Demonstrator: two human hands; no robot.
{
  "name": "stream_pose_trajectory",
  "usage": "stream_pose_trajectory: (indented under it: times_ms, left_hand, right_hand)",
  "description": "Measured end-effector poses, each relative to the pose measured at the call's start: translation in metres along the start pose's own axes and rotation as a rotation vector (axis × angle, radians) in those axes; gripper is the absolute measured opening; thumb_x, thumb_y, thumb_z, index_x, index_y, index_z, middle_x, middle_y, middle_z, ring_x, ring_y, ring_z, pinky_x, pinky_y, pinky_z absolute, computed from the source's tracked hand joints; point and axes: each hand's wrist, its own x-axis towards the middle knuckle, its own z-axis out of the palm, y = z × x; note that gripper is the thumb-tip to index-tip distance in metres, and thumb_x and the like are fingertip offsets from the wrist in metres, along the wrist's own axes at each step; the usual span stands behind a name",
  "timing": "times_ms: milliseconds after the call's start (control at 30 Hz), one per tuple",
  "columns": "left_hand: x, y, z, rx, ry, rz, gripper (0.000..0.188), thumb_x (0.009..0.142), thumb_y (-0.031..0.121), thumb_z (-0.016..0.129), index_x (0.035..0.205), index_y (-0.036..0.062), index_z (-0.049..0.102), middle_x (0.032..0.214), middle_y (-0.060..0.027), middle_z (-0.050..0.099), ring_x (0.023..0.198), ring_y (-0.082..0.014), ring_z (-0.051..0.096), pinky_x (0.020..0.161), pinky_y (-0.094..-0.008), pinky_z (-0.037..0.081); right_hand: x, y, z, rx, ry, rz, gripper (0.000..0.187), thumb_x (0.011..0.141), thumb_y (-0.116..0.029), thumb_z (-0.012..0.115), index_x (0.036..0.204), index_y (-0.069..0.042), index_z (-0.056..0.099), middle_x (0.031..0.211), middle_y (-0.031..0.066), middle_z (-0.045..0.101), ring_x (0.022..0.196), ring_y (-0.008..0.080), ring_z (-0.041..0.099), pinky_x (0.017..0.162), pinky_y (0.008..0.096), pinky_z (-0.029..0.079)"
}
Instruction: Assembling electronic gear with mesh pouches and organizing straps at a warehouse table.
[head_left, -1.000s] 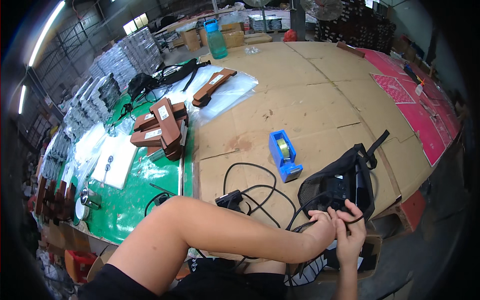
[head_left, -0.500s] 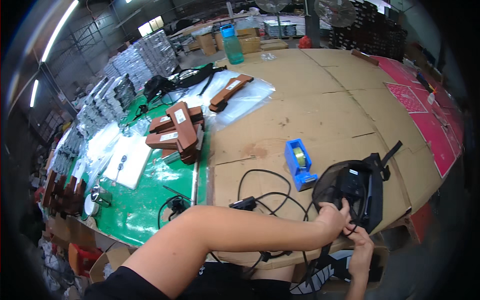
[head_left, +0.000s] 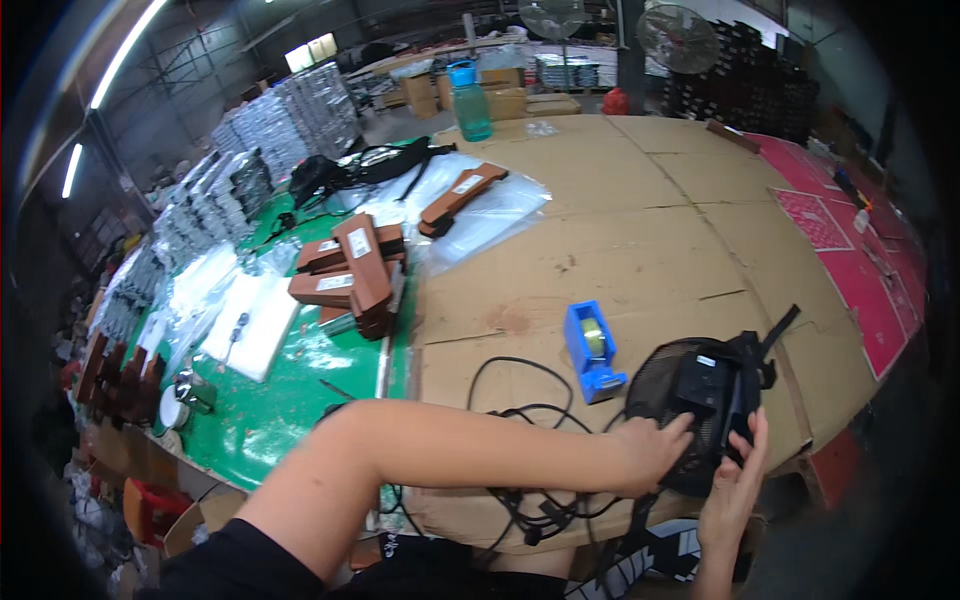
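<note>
A black mesh bag (head_left: 672, 375) lies at the right near edge of the cardboard-covered table. A black box-shaped device (head_left: 702, 378) sits in or on it; I cannot tell which. My left hand (head_left: 648, 452) reaches across from the left and rests at the bag's near side, its fingers apart and touching the mesh. At the bag's right near edge, my right hand (head_left: 735, 492) has bent fingers against the black side, with one finger stretched upward. Black cables (head_left: 545, 510) run beneath my left forearm. Just beyond my left hand stands a blue tape dispenser (head_left: 592, 352).
On the green tabletop (head_left: 290, 405) are stacked brown parts (head_left: 362, 270), white sheets (head_left: 250, 325) and a small tin (head_left: 197, 392). A blue-green bottle (head_left: 470, 108) stands at the far edge. Pink sheeting (head_left: 850, 270) covers the far right. An open carton is below the left edge.
My hands have moved apart from where they met at the bag's near side. The left has drawn back toward the left; the right has shifted up along the bag's right edge.
</note>
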Motion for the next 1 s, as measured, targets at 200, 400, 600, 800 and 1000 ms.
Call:
stream_pose_trajectory:
  times_ms: [200, 400, 600, 800, 1000]
  left_hand:
    - [-0.053, 0.006, -0.004, -0.027, -0.219, 0.074, 0.059, 0.082, 0.020, 0.061, 0.133, -0.0024, 0.041, 0.115, -0.0253, 0.051, 0.081, -0.0373, 0.065, 0.070, -0.0433, 0.053]
    - [-0.091, 0.042, -0.037, -0.110, -0.256, 0.160, 0.040, 0.083, 0.023, 0.059, 0.116, 0.0012, 0.053, 0.110, -0.0233, 0.057, 0.077, -0.0366, 0.066, 0.067, -0.0432, 0.053]
    - [-0.071, 0.015, -0.093, -0.423, -0.292, 0.053, 0.020, 0.086, 0.022, 0.055, 0.092, 0.0029, 0.059, 0.087, -0.0166, 0.063, 0.081, -0.0367, 0.063, 0.069, -0.0440, 0.050]
    - [-0.034, -0.030, -0.069, -0.141, 0.233, -0.195, 0.028, 0.085, 0.023, 0.059, 0.100, 0.0003, 0.055, 0.091, -0.0184, 0.061, 0.086, -0.0355, 0.061, 0.071, -0.0437, 0.050]
    - [0.008, -0.039, -0.051, 0.199, 0.207, -0.254, 0.035, 0.077, 0.013, 0.063, 0.103, -0.0079, 0.054, 0.077, -0.0177, 0.063, 0.074, -0.0336, 0.065, 0.060, -0.0409, 0.051]
  right_hand:
    - [0.032, -0.009, 0.011, -0.158, -0.177, -0.392, 0.059, 0.084, -0.039, 0.062, 0.130, -0.003, 0.050, 0.144, 0.0221, 0.030, 0.127, 0.0379, 0.038, 0.102, 0.0445, 0.034]
    - [0.014, -0.012, 0.018, -0.024, -0.434, -0.162, 0.022, 0.087, -0.018, 0.059, 0.098, 0.001, 0.064, 0.129, 0.0224, 0.048, 0.116, 0.0360, 0.051, 0.097, 0.0390, 0.041]
    - [-0.018, 0.002, -0.006, -0.323, -0.637, -0.130, 0.027, 0.089, -0.021, 0.058, 0.101, 0.003, 0.062, 0.115, 0.0180, 0.059, 0.116, 0.0347, 0.052, 0.095, 0.0435, 0.043]
    - [-0.030, 0.004, -0.017, -0.192, -0.456, -0.077, 0.048, 0.087, -0.026, 0.060, 0.125, 0.003, 0.051, 0.124, 0.0223, 0.054, 0.119, 0.0355, 0.050, 0.101, 0.0397, 0.038]
    - [-0.030, 0.020, -0.033, -0.202, 0.108, 0.015, 0.048, 0.089, -0.021, 0.059, 0.128, 0.004, 0.044, 0.122, 0.0222, 0.050, 0.118, 0.0365, 0.047, 0.103, 0.0418, 0.033]
